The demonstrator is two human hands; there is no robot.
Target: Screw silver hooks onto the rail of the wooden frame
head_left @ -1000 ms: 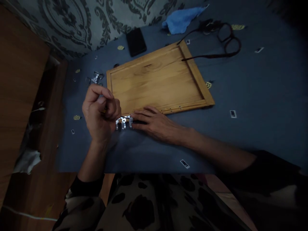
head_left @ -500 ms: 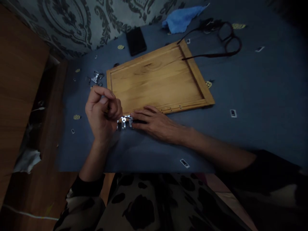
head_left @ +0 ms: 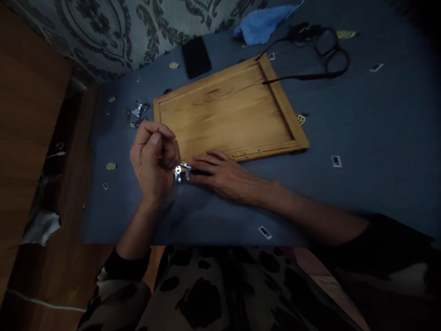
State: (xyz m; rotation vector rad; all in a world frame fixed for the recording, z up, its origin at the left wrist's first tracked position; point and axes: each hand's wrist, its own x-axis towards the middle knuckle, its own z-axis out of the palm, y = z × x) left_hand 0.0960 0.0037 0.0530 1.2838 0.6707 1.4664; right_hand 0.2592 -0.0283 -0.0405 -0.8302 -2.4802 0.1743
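A wooden panel with a raised frame [head_left: 220, 110] lies on the blue-grey tablecloth. At its near left edge sits a shiny metal bracket [head_left: 182, 171], shaped like a hinge. My left hand [head_left: 155, 156] is curled above and left of the bracket, thumb against the bent forefinger; whatever the fingers hold is hidden. My right hand [head_left: 223, 177] rests with fingers stretched out along the panel's near edge, its fingertips against or just beside the bracket's right end. Small dark holes show in the near frame, to the right of my right hand's fingers.
More metal brackets [head_left: 138, 110] lie left of the panel. Behind it are a black flat case or phone [head_left: 196, 57] and a blue cloth [head_left: 263, 25]. A pair of glasses [head_left: 332, 73] reaches over the panel's far right corner with its temples. A patterned wall [head_left: 138, 32] borders the table's back.
My left hand has shifted slightly right and turned, now covering the bracket's left part. My right hand stays in place on the panel's edge. The view has moved slightly.
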